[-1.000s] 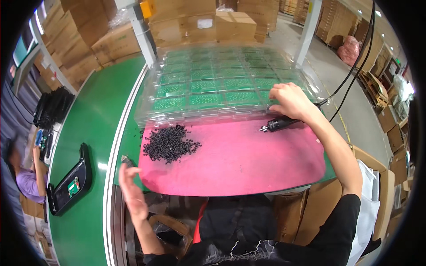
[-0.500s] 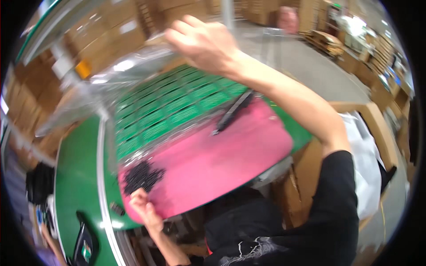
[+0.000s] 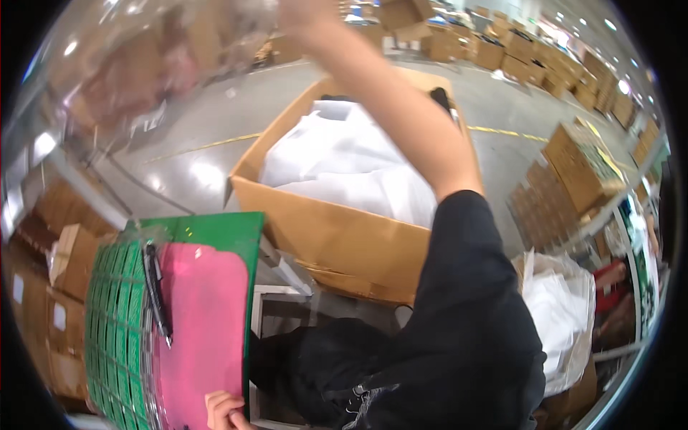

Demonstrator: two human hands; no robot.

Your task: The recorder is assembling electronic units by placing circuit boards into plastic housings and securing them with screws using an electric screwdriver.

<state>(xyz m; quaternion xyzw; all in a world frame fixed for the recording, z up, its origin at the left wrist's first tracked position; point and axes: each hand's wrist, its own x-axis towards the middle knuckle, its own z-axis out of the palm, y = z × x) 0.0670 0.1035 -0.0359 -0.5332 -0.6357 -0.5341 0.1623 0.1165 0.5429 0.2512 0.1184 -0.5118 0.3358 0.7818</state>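
Note:
My right arm reaches up across the view from the right. Its hand (image 3: 308, 11) is smeared by motion and cut off by the top edge, so its fingers cannot be read. Blurred, see-through plastic film (image 3: 240, 39) shows beside it. My left hand (image 3: 226, 411) is at the near edge of a pink mat (image 3: 204, 322), fingers curled together; what they hold, if anything, is hidden. A black tool with a slim metal tip (image 3: 155, 294) lies between the mat and a gridded tray of green pieces (image 3: 115, 322).
Past the green table edge (image 3: 247, 229) stands an open cardboard box (image 3: 337, 229) filled with white sheeting (image 3: 344, 161). At right is a plastic-lined container (image 3: 573, 373) with white material. Stacked cartons (image 3: 68, 330) stand left, and a yellow line (image 3: 512, 134) crosses the floor.
My view has swung right, bringing the box of white sheeting to the middle and the mat to the left. The black pile on the mat has gone out of view. My right hand is higher in the picture.

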